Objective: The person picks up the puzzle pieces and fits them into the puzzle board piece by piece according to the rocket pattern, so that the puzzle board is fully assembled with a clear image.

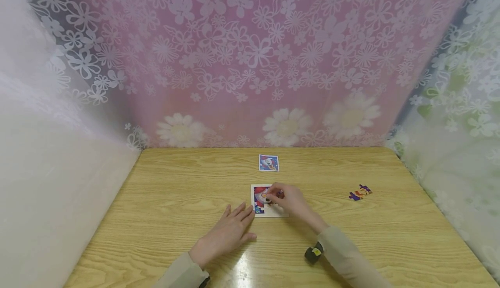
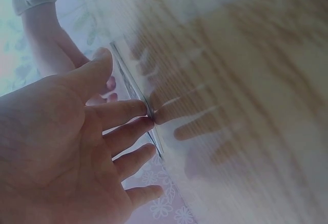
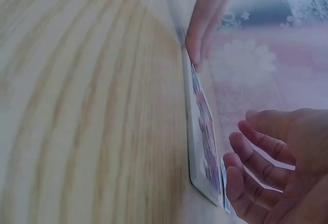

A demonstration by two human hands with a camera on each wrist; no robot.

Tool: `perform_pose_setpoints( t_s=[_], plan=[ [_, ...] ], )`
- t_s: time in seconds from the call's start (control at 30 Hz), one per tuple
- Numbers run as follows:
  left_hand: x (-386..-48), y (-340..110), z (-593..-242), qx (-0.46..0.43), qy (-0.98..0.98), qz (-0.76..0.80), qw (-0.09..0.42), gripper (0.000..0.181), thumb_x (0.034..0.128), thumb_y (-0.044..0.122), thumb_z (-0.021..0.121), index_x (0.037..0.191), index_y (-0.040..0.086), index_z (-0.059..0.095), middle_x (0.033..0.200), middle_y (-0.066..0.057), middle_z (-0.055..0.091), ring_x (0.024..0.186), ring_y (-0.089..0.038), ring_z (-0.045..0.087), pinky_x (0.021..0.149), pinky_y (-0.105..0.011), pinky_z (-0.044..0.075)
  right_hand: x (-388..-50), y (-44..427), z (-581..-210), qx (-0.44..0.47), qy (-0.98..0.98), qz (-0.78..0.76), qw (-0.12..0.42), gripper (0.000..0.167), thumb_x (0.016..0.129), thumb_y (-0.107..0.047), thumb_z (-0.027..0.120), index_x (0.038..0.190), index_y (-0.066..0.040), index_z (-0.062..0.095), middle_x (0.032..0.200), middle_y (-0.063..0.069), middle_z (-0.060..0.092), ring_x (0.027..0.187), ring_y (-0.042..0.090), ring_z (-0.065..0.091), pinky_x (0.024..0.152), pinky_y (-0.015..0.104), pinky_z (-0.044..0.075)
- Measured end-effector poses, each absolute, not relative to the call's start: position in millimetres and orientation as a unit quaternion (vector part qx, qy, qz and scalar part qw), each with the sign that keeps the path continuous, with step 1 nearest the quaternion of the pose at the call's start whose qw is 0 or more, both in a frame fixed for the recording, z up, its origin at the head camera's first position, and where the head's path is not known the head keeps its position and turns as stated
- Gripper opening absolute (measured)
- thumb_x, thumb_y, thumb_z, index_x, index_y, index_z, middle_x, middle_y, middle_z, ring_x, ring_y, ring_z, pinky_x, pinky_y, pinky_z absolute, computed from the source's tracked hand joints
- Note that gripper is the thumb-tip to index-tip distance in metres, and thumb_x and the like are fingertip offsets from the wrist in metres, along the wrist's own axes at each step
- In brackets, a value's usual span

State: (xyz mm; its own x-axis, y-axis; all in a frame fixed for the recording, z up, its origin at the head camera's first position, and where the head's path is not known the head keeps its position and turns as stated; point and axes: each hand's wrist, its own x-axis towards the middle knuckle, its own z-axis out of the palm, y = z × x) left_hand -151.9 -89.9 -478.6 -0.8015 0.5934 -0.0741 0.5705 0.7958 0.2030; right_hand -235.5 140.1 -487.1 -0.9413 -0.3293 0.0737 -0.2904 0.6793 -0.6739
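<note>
A small jigsaw board with a white border lies on the table, its left and upper parts filled with a red, blue and white picture. My right hand is over the board's right side, thumb and index finger bent down to the picture. In the right wrist view the right hand has loosely curved fingers, and no piece shows between them. My left hand has straight, spread fingers, their tips touching the board's left edge. The left wrist view shows these fingers along the board's side.
Several loose jigsaw pieces lie together on the right of the wooden table. Behind the board is a small square picture card with a similar design. Flower-patterned curtains stand around the table's back and sides.
</note>
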Motion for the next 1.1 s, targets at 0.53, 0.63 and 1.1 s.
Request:
perform_pose_setpoints(
  t_s=[0.53, 0.63, 1.1],
  plan=[
    [-153.2, -90.2, -482.5, 0.311, 0.943, 0.098, 0.072, 0.068, 0.1020, 0.048, 0.053, 0.153, 0.004, 0.043, 0.162, -0.011, 0.036, 0.151, -0.034, 0.030, 0.120, -0.061, 0.023, -228.1, 215.1, -479.8, -0.111, 0.899, -0.423, -0.017, 0.023, 0.103, -0.023, 0.063, 0.114, -0.006, 0.072, 0.103, 0.010, 0.073, 0.084, 0.022, 0.068, 0.064, 0.025, 0.055],
    [-153.2, -90.4, -482.5, 0.311, 0.943, 0.100, 0.072, 0.068, 0.1021, 0.048, 0.053, 0.153, 0.004, 0.043, 0.162, -0.011, 0.035, 0.151, -0.034, 0.029, 0.120, -0.061, 0.023, -224.4, 231.4, -478.8, -0.114, 0.898, -0.424, -0.025, 0.027, 0.104, -0.024, 0.060, 0.119, -0.005, 0.071, 0.112, 0.013, 0.073, 0.093, 0.027, 0.070, 0.070, 0.026, 0.057],
    [-153.1, -90.1, -482.9, 0.316, 0.942, 0.095, 0.067, 0.068, 0.1017, 0.047, 0.054, 0.152, 0.004, 0.044, 0.161, -0.011, 0.037, 0.151, -0.033, 0.030, 0.119, -0.062, 0.025, -208.3, 324.0, -474.5, -0.070, 0.933, -0.339, -0.097, 0.036, 0.103, -0.023, 0.061, 0.131, -0.001, 0.066, 0.126, 0.027, 0.066, 0.107, 0.044, 0.067, 0.087, 0.057, 0.056]
  ],
)
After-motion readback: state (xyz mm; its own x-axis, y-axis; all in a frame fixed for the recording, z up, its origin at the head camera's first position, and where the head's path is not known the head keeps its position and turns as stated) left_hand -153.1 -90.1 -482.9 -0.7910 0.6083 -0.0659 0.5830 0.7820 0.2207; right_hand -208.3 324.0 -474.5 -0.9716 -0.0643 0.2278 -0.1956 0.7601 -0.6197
